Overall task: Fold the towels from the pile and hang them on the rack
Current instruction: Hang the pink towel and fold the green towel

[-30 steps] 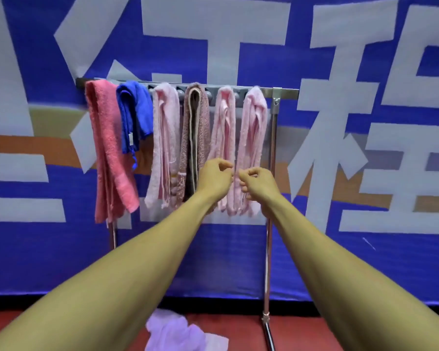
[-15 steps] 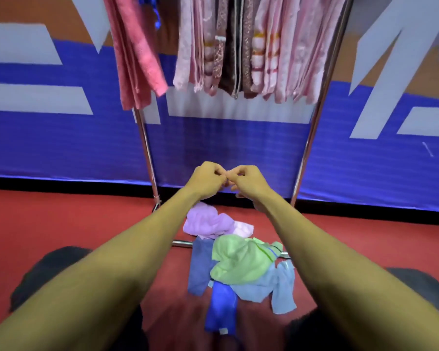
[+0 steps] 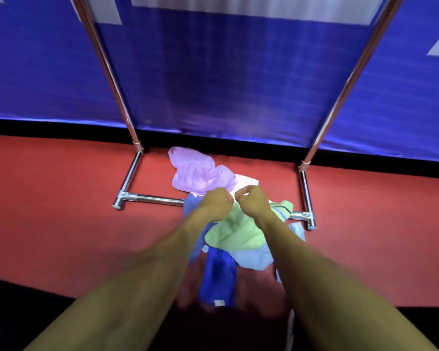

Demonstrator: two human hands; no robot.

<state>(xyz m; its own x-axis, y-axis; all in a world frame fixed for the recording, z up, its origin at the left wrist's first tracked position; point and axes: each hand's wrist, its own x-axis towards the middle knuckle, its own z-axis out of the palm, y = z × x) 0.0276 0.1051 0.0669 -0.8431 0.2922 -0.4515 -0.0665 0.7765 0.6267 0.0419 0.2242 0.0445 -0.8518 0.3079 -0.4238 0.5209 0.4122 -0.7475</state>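
Left hand (image 3: 217, 202) and right hand (image 3: 252, 201) curled, empty, above the pile (image 3: 228, 231). Tangled towels — risk of lifting several. Rack's base bar (image 3: 152, 198) close — possible snag.

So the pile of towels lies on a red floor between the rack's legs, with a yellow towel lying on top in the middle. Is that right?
Not quite. The head view shows the towel on top in the middle of the pile is a green towel, not yellow. The rest holds: the pile lies on the red floor between the rack's legs, with a purple towel at the far end.
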